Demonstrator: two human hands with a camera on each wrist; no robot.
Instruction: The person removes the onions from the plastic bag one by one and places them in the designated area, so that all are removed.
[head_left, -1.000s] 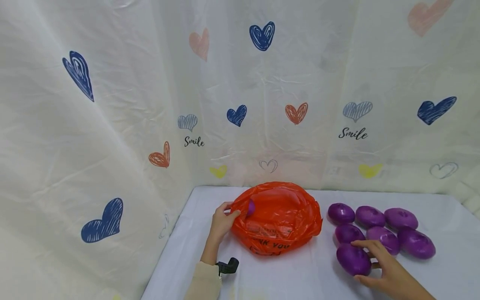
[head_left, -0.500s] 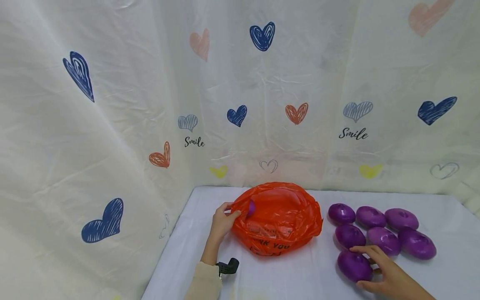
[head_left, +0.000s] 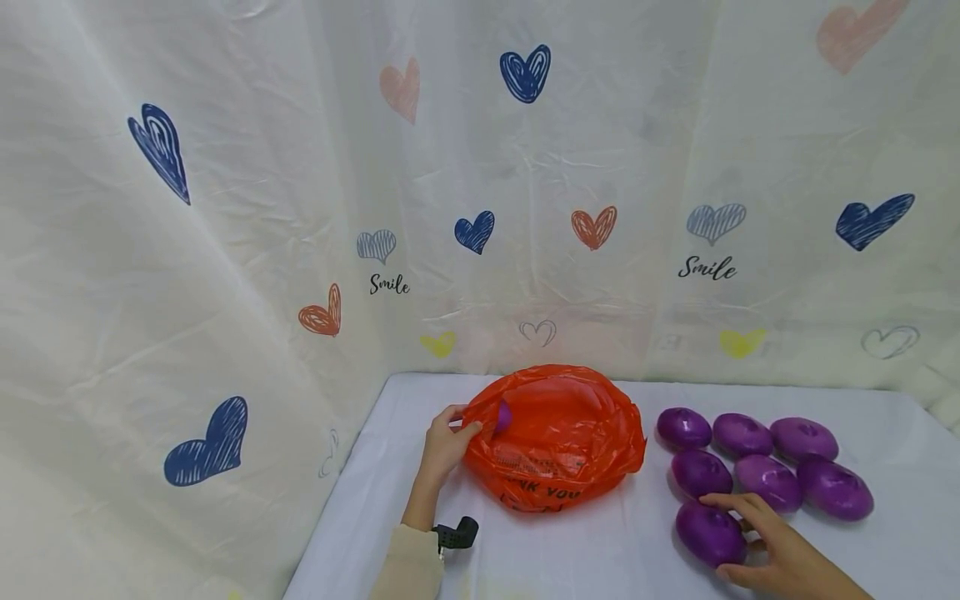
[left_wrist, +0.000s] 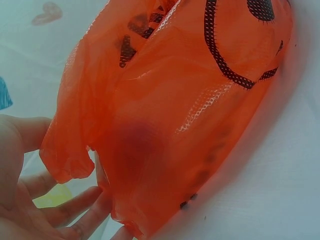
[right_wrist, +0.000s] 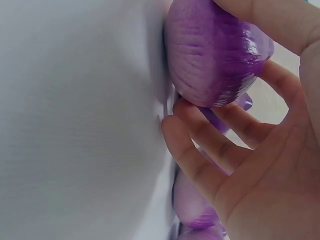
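Note:
My left hand (head_left: 444, 446) holds the left rim of a red plastic bag (head_left: 555, 492), the edge between thumb and fingers. The bag's mouth gapes toward me, and a bit of something purple (head_left: 503, 416) shows inside on the left; the left wrist view has it as a dark shape through the film of the bag (left_wrist: 200, 125). At the right, my right hand (head_left: 776, 550) grips a glossy purple onion (head_left: 708, 533), thumb on the near side and fingers on the far side. In the right wrist view this onion (right_wrist: 210, 55) sits against the white tabletop.
Several more purple onions (head_left: 767, 482) lie in two rows just beyond the right hand. A white cloth covers the table (head_left: 570, 558). Behind it hangs a pale curtain (head_left: 630, 150) printed with hearts. A black device (head_left: 457, 533) is strapped at the left wrist.
My right hand has brought the onion slightly down and toward me, so it no longer overlaps the onion behind it as much. The left hand and the bag have stayed in place.

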